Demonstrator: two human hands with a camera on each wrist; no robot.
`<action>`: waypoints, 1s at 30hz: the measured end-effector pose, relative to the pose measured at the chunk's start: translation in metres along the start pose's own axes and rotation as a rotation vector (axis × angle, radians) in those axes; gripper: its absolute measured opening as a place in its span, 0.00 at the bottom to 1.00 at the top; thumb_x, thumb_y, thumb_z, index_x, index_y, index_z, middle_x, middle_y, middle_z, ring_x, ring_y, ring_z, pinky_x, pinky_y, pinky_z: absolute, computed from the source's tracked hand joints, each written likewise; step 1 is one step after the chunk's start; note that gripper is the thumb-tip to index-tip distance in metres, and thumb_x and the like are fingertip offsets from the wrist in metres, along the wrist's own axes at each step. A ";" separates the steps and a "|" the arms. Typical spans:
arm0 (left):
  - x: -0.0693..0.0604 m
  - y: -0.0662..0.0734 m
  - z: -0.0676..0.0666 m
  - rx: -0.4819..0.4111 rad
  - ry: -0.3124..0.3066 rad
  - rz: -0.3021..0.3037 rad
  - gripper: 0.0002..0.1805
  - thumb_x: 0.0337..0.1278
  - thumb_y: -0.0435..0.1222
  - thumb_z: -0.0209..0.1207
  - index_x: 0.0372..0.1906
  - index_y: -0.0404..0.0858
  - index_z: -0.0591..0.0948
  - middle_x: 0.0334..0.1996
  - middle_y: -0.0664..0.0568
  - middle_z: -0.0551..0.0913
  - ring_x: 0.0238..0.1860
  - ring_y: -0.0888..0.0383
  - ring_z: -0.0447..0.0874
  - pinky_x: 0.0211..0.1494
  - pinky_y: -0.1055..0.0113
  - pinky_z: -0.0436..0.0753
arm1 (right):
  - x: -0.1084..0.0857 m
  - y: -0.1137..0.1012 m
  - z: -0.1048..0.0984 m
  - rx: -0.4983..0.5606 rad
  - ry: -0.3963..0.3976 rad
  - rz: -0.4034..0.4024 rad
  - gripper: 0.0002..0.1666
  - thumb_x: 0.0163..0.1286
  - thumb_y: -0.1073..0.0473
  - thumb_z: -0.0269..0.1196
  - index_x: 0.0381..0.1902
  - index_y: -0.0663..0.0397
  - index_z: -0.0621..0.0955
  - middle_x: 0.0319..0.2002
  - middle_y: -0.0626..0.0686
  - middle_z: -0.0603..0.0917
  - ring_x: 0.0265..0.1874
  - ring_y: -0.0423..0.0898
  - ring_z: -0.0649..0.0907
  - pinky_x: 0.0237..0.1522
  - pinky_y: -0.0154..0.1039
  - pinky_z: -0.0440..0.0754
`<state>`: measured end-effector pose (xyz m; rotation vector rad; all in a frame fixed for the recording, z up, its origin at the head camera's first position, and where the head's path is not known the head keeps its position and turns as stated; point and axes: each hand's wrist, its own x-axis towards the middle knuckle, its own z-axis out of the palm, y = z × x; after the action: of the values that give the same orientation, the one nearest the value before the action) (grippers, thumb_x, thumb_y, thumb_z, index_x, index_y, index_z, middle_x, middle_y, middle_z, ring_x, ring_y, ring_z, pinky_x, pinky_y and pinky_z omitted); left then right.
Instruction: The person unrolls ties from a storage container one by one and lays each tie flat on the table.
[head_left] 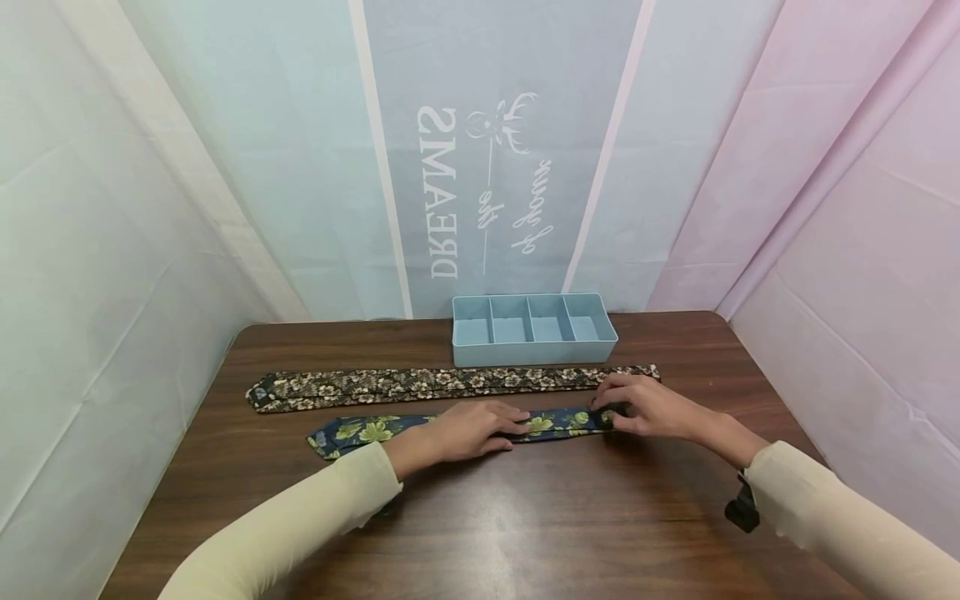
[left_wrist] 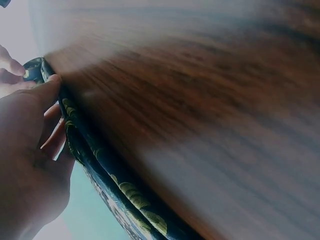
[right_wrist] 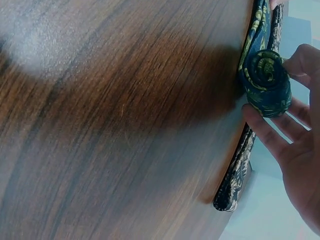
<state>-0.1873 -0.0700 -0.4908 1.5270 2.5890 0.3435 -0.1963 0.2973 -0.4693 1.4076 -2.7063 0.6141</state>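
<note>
A navy necktie with yellow-green flowers [head_left: 375, 430] lies lengthwise on the table, its right end wound into a roll [right_wrist: 267, 82]. My right hand [head_left: 651, 407] holds that roll between thumb and fingers, as the right wrist view shows from the side. Farther left, my left hand [head_left: 471, 429] rests on the flat part of the same tie with its fingers extended. Behind it a second necktie, dark with cream and brown flowers [head_left: 390, 384], is stretched out flat, its right end passing behind my right hand.
A light blue tray [head_left: 532, 354] with several compartments stands at the table's back edge. The brown wooden table [head_left: 487, 525] extends in front of the ties. Hanging cloth [head_left: 315, 167] encloses the back and sides.
</note>
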 end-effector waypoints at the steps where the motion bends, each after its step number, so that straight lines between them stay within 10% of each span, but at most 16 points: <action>1: -0.001 0.000 0.000 0.001 0.002 0.002 0.24 0.80 0.46 0.59 0.74 0.50 0.77 0.76 0.57 0.73 0.76 0.58 0.71 0.77 0.60 0.73 | 0.000 0.000 0.000 -0.003 -0.005 0.005 0.17 0.64 0.70 0.67 0.49 0.51 0.90 0.49 0.49 0.85 0.37 0.37 0.79 0.33 0.31 0.78; 30: -0.015 -0.009 -0.007 -0.008 0.013 0.043 0.23 0.79 0.44 0.60 0.73 0.46 0.79 0.75 0.54 0.75 0.75 0.55 0.73 0.77 0.57 0.73 | -0.004 0.005 -0.003 0.037 0.045 0.056 0.14 0.64 0.66 0.74 0.46 0.51 0.85 0.42 0.44 0.86 0.32 0.38 0.81 0.31 0.34 0.83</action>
<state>-0.1889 -0.0883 -0.4861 1.5845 2.5647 0.3691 -0.1985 0.3041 -0.4689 1.3127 -2.7212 0.6945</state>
